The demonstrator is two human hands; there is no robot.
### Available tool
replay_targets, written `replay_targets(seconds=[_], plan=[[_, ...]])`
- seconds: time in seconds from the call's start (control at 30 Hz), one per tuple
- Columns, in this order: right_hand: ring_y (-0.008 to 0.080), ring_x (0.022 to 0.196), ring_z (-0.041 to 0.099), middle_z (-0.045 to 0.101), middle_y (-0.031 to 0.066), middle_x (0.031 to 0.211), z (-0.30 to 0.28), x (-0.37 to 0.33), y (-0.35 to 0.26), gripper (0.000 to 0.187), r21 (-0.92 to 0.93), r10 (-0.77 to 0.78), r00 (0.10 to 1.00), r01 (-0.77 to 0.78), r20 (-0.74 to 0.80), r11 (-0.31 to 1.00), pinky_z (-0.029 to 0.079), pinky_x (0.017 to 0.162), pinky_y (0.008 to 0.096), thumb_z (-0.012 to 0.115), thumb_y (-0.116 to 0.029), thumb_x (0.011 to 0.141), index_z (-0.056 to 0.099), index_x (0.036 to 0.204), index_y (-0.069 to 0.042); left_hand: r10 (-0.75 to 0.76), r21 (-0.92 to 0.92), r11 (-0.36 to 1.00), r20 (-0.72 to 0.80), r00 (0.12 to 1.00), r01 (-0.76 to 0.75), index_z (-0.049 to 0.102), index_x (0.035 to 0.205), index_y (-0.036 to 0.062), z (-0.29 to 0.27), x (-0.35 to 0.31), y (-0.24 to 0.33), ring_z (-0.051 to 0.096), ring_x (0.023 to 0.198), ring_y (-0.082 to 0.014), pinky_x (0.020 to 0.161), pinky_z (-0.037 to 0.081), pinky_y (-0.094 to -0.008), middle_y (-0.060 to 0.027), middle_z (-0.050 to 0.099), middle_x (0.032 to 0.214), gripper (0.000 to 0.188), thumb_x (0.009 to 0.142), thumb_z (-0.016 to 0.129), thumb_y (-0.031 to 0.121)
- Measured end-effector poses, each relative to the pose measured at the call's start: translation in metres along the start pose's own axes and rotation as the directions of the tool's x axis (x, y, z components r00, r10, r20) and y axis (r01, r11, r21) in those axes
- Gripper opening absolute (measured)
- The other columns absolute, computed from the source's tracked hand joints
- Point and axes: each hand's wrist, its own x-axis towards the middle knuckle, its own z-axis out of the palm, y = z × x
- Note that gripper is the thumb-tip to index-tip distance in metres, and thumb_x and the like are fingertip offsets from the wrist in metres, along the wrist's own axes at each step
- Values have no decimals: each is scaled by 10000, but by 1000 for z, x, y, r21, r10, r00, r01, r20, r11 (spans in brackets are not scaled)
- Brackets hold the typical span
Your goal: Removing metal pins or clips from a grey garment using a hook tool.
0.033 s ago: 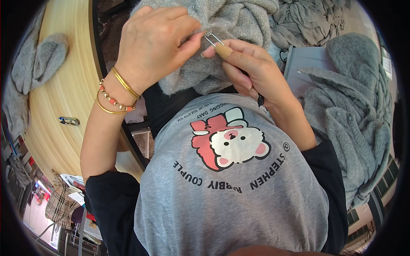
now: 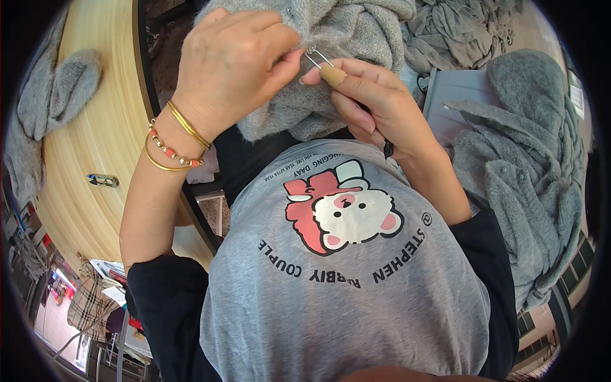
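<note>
A fuzzy grey knit garment (image 2: pixel 356 28) lies bunched at the top centre, over my lap. My left hand (image 2: pixel 235 63), with gold bangles and a beaded bracelet at its wrist, is closed with thumb and finger pinching a bit of the knit. From the right, my right hand (image 2: pixel 375 95) holds a slim metal tool with two thin prongs (image 2: pixel 319 58); its exact kind I cannot make out. The prong tips meet the fuzzy knit right beside my left fingertips, at a small shiny spot. A tan covering wraps my right thumb. Below that hand a black end pokes out.
On the left stands a pale wooden table (image 2: pixel 83 146) with a grey knit piece (image 2: pixel 73 89) and a small metal object (image 2: pixel 102 181). More grey knits (image 2: pixel 522 172) are heaped at the right by a grey surface (image 2: pixel 455 95), and another pile (image 2: pixel 455 32) lies farther back.
</note>
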Motion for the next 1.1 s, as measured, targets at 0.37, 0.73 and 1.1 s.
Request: replay_targets(seconds=[0.37,0.73,1.1], plan=[[20,316,258,353,-59,458,-3,2,-3,289,-19,-25,999,26,33,999,213,316,174,426,-202,981,580,1089,17,-60,16,998,23,998,59,536,678,70,-3,6,5,485,544,-264,519,373,-355,-68,478,619,161,691,678,144],[1,407,328,386,-66,513,-25,2,0,259,388,51,940,-187,336,903,237,372,173,434,-154,976,575,1118,10,-327,-488,807,100,940,333,634,831,26,16,-13,-10,488,597,-139,580,396,-257,-41,543,715,119,789,687,124],[29,307,305,372,-45,466,-30,3,9,359,594,24,914,-282,404,754,261,273,173,308,-151,1002,474,1191,105,-381,-583,685,225,897,437,640,899,-3,19,-17,-13,430,642,-37,557,349,-200,42,505,710,131,855,658,119]])
